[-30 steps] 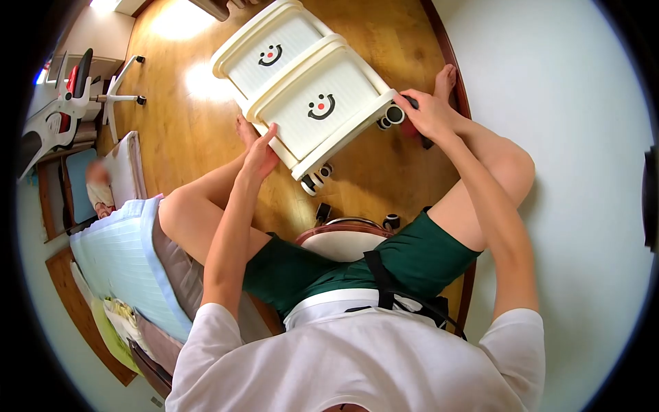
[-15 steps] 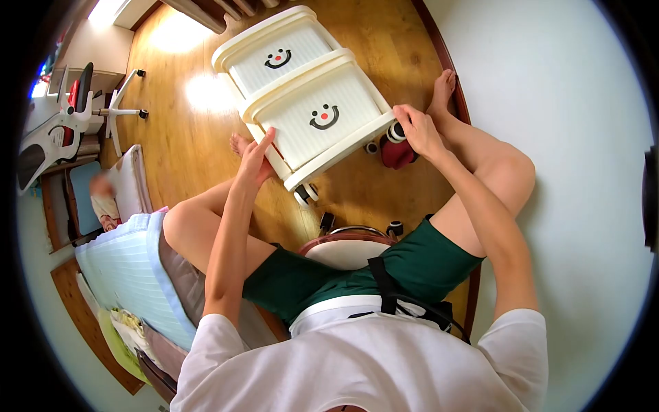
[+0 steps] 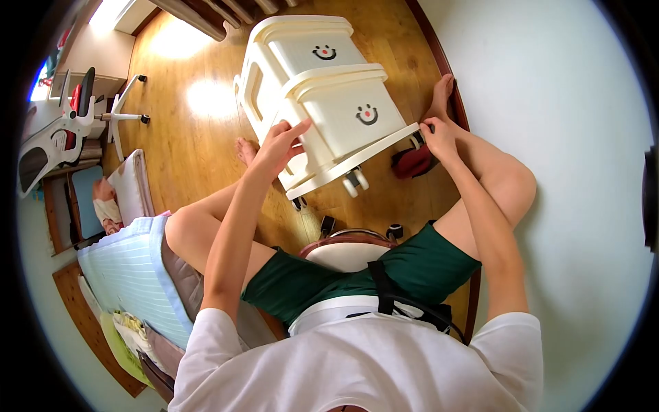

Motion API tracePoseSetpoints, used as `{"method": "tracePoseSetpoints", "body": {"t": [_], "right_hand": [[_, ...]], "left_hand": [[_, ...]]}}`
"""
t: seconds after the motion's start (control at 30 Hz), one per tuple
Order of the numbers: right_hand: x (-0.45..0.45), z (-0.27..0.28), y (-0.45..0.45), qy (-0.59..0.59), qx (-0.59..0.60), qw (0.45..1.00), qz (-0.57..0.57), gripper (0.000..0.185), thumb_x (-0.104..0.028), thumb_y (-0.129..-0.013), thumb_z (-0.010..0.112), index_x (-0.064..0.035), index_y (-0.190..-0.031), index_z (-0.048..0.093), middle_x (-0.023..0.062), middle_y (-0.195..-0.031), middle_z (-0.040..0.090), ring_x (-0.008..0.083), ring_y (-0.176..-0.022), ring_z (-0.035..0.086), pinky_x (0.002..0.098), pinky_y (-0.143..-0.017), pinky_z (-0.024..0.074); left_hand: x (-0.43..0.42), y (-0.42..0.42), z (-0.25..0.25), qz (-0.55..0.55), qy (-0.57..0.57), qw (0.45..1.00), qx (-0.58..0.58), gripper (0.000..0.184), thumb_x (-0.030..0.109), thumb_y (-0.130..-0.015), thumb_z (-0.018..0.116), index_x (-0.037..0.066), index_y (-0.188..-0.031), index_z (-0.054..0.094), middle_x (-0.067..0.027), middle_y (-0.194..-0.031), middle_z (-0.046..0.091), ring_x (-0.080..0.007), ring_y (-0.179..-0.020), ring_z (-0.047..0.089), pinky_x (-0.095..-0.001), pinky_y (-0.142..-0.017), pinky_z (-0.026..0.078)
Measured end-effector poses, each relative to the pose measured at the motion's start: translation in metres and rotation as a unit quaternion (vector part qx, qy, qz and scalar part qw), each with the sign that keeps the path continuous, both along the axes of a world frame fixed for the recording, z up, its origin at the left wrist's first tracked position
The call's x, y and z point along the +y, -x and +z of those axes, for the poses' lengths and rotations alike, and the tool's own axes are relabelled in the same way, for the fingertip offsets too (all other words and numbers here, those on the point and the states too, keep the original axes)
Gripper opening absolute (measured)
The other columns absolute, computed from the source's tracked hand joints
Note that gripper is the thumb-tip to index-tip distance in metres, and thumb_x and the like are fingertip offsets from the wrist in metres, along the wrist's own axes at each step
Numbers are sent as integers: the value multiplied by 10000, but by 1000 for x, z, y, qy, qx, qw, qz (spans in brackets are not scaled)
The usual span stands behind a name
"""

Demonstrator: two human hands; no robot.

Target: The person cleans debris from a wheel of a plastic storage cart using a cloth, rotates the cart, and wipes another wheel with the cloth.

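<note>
Broadly, a pale wall (image 3: 583, 172) rises on the person's right beside a glossy wooden floor (image 3: 185, 130), and on the left a light-blue striped cover (image 3: 134, 271) is spread close to the knee. A white swivel chair (image 3: 74, 127) stands well apart, farther off on that side. Between the person's feet, just beyond the round stool seat (image 3: 347, 257), is a cream two-drawer cart (image 3: 326, 123), turned so that its front and left side both show; I cannot tell whether all its wheels rest on the floor. The left hand (image 3: 277, 148) is half spread at the cart's left front edge, digits apart, beside the lower drawer. The right hand (image 3: 441, 141) bends its fingers at the base's front right corner, and whether they pinch it I cannot tell. A dark red object (image 3: 412, 163) lies just beside that hand. Smaller are a front wheel (image 3: 355, 181) under the base and the lower drawer's smiling face (image 3: 366, 115).
</note>
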State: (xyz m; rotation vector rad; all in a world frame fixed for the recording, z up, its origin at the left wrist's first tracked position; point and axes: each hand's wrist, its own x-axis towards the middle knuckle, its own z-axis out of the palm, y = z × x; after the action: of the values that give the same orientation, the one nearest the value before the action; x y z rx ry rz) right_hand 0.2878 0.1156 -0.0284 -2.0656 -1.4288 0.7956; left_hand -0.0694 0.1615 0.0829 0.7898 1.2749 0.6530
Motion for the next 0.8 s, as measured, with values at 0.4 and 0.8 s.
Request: {"method": "tracePoseSetpoints", "body": {"t": [0.4, 0.8], "right_hand": [[-12, 80, -5, -70, 224, 970, 72, 393, -340, -854, 653, 40, -953, 663, 83, -771, 645, 126, -726, 577, 271, -695, 463], [-6, 32, -39, 25, 237, 970, -38, 447, -421, -846, 643, 23, -813, 673, -6, -665, 569, 81, -629, 461, 245, -605, 392]], "left_hand": [[41, -150, -29, 5, -78, 997, 6, 412, 298, -788, 755, 17, -679, 474, -53, -656, 519, -139, -552, 544, -298, -513, 497], [61, -192, -56, -95, 42, 993, -53, 250, 144, -839, 679, -52, -901, 538, -130, -849, 598, -207, -757, 624, -341, -722, 544]]}}
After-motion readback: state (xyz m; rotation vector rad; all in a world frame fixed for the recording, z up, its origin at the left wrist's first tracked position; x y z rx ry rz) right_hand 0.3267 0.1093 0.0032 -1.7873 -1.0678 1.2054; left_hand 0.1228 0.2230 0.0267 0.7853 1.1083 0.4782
